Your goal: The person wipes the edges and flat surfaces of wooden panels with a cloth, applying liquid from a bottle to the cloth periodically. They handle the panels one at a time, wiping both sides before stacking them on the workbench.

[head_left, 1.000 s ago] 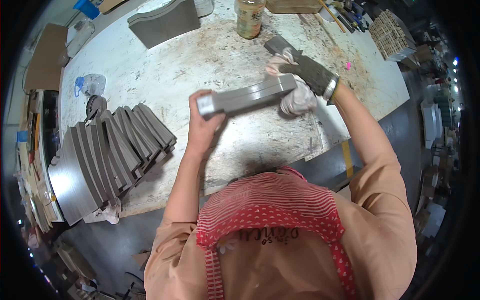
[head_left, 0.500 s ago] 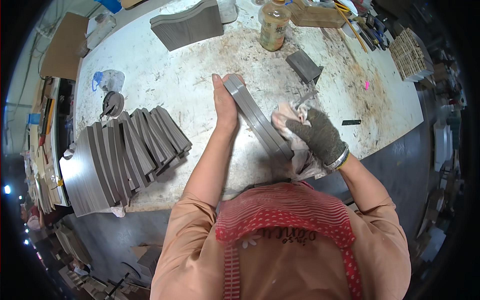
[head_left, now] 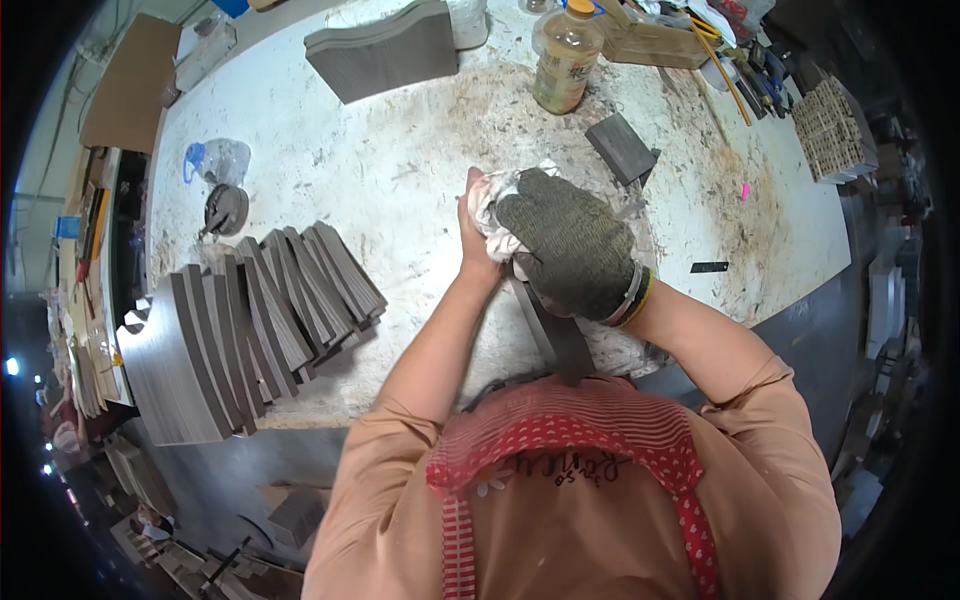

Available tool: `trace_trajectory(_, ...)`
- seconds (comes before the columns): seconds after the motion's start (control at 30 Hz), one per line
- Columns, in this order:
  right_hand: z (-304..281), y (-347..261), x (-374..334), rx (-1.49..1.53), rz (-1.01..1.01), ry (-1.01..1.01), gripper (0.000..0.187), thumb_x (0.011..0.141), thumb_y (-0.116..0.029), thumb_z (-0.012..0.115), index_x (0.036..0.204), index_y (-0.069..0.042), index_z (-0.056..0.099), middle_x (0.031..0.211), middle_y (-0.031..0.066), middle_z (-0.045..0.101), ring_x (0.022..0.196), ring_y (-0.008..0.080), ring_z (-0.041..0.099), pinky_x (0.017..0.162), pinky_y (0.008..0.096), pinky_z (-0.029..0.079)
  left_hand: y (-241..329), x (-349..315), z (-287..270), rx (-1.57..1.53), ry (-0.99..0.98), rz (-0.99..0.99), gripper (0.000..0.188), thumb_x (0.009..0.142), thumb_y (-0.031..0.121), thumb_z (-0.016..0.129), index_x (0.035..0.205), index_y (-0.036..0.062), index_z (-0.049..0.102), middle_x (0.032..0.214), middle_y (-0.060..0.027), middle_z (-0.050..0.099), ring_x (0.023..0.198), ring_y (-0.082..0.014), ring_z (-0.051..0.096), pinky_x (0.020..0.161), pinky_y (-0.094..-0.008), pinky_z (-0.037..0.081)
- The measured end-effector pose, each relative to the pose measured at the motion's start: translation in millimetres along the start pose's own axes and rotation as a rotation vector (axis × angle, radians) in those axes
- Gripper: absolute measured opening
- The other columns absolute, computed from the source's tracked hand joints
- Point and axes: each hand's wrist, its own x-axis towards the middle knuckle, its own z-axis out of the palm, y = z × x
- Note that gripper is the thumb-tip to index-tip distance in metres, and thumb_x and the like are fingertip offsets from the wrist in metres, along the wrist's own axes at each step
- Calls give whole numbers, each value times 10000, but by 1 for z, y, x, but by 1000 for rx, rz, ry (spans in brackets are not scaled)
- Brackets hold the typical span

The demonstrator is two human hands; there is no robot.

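Right hand (head_left: 570, 242) clutched rag (head_left: 490, 208) at grey bar's (head_left: 553, 335) eleven-o'clock end; left hand (head_left: 478, 240), hold hidden; uneven pressure, we judged, risked slippage.

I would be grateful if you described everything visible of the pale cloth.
The pale cloth looks like soft, whitish fabric, crumpled into loose folds. It is bunched beneath the gloved right hand, which covers much of it, with the bare left hand close against its left side. Its full outline and underside are hidden.

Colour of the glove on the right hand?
The glove is dark olive-grey; the head view shows it best.
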Motion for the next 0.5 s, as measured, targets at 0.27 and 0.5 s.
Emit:
trace_trajectory(0.27, 34, 7, -24, 128, 74, 1, 492, 695, -170, 577, 1156, 1, 552, 1219, 219, 511, 1137, 350, 484, 969, 415, 405, -18, 11, -24, 721, -166, 436, 414, 922, 190, 405, 1295, 11, 399, 1205, -114, 540, 1023, -204, 579, 847, -318, 487)
trace_trajectory(0.5, 33, 72, -11, 192, 107, 59, 398, 805, -266, 541, 1110, -13, 569, 1114, 188, 547, 1132, 276, 501, 965, 407, 408, 3, -6, 21, 499, 30, -45, 519, 948, 433, 296, 832, 21, 590, 761, -87, 579, 703, -167, 557, 670, -259, 447)
